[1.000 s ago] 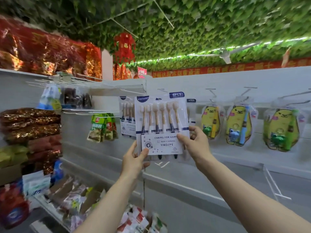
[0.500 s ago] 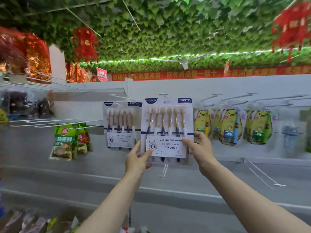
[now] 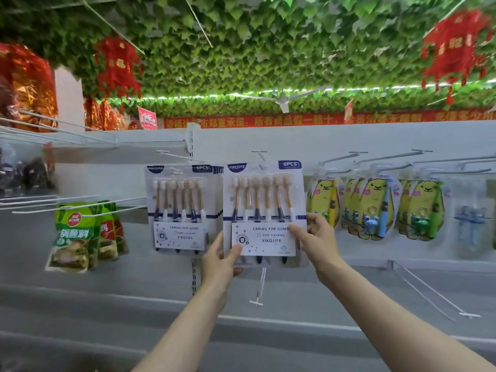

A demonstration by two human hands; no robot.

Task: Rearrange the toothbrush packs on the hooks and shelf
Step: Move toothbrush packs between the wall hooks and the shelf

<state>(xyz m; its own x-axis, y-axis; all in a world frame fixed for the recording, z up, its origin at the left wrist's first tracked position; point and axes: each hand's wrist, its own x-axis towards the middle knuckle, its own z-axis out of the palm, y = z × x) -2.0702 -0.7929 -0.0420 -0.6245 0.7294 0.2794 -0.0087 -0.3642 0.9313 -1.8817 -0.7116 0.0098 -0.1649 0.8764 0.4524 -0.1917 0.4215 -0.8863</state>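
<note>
At the white display wall (image 3: 349, 138), both hands hold one six-piece toothbrush pack (image 3: 264, 210) upright among the hooks.

From the head camera, the left hand (image 3: 221, 261) pinches the pack's lower left corner, thumb on the front card and fingers behind. The right hand (image 3: 318, 242) grips the lower right edge the same way, thumb laid across the label. The pack's top reaches a wire hook (image 3: 259, 154), though I cannot tell whether it hangs on it. Just beside it on the left, a stack of matching packs (image 3: 179, 208) hangs from another hook. To the right hang yellow bear packs (image 3: 373, 208), and far left, green sachets (image 3: 77, 234). A bare hook (image 3: 260, 288) juts out below the held pack.
</note>
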